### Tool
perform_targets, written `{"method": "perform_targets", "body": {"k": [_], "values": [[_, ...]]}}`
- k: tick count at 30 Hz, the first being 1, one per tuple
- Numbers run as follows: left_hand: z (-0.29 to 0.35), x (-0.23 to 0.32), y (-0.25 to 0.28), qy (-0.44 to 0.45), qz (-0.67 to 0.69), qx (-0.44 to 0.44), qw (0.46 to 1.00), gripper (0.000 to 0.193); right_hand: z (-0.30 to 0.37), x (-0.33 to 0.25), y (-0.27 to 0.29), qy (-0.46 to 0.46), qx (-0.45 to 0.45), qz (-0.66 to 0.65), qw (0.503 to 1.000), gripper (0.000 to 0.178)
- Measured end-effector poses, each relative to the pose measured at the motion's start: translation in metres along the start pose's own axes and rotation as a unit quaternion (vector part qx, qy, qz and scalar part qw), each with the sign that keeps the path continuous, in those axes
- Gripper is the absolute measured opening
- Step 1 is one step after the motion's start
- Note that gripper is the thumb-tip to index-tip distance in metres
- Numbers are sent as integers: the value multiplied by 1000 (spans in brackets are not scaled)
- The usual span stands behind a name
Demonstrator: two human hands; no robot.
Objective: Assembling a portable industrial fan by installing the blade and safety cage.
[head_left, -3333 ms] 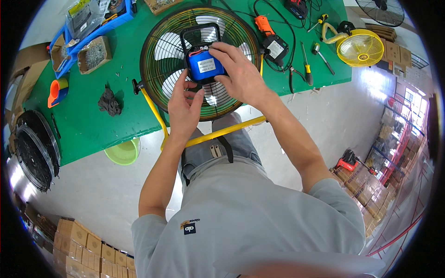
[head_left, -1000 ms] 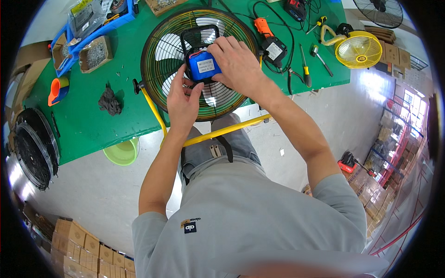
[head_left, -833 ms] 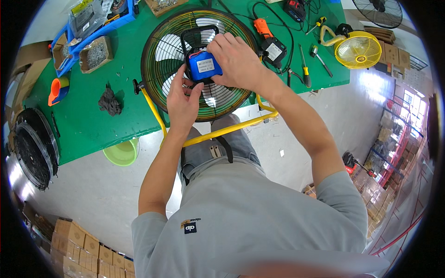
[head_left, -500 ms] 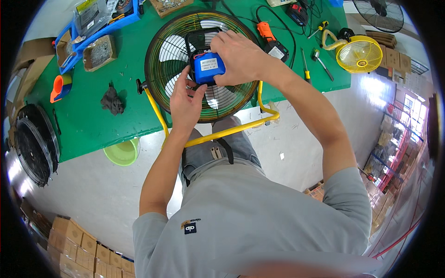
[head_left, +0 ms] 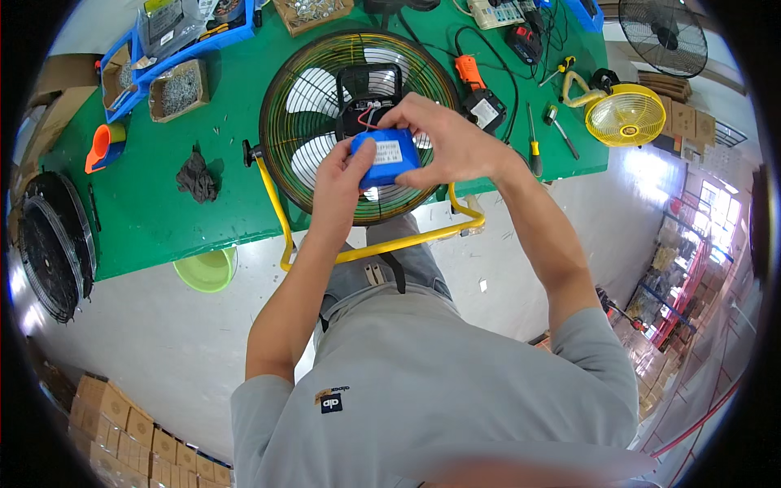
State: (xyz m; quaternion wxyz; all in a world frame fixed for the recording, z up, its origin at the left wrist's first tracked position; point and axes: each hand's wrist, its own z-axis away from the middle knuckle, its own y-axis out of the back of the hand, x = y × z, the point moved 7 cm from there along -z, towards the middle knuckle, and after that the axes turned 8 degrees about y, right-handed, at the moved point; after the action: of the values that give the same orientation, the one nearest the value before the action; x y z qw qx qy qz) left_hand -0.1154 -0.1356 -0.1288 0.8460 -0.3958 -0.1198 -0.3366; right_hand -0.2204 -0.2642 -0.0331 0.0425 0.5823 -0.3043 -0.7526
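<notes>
A blue battery pack (head_left: 387, 159) with a white label is held between my two hands. My left hand (head_left: 336, 182) grips its left end, the thumb on the label side. My right hand (head_left: 455, 145) is closed round its right end, with fingers at the top edge and the thumb at the lower edge. A thin red wire (head_left: 364, 119) runs from the pack's upper edge toward an open black housing (head_left: 350, 84) at the middle of a round fan (head_left: 281, 146). White blades show through the fan's dark grille, and its yellow tube stand (head_left: 407, 241) points toward me.
On the green table (head_left: 154, 228), a dark rag (head_left: 197, 177), an orange-and-blue cup (head_left: 104, 148) and a box of screws (head_left: 177, 91) lie left. An orange-handled tool (head_left: 469, 73), a screwdriver (head_left: 534, 146) and a brush (head_left: 561, 130) lie right. A green basin (head_left: 207, 270) stands below the edge.
Both hands have drawn the battery pack toward me and slightly right, away from the black housing. The housing's inside and the red wire now show more. The whole view has shifted a little.
</notes>
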Motion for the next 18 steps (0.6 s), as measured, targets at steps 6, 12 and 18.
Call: {"method": "perform_targets", "body": {"k": [6,12,18], "values": [[-2,-5,-1,-39,-92,-4,995,43,-5,30,10,5,120,111,987,31],[-5,0,-4,-62,-110,-27,992,50,-29,25,-7,90,170,260,946,30],[-6,-3,1,-62,-96,-33,993,52,-33,19,-14,76,183,327,924,23]]}}
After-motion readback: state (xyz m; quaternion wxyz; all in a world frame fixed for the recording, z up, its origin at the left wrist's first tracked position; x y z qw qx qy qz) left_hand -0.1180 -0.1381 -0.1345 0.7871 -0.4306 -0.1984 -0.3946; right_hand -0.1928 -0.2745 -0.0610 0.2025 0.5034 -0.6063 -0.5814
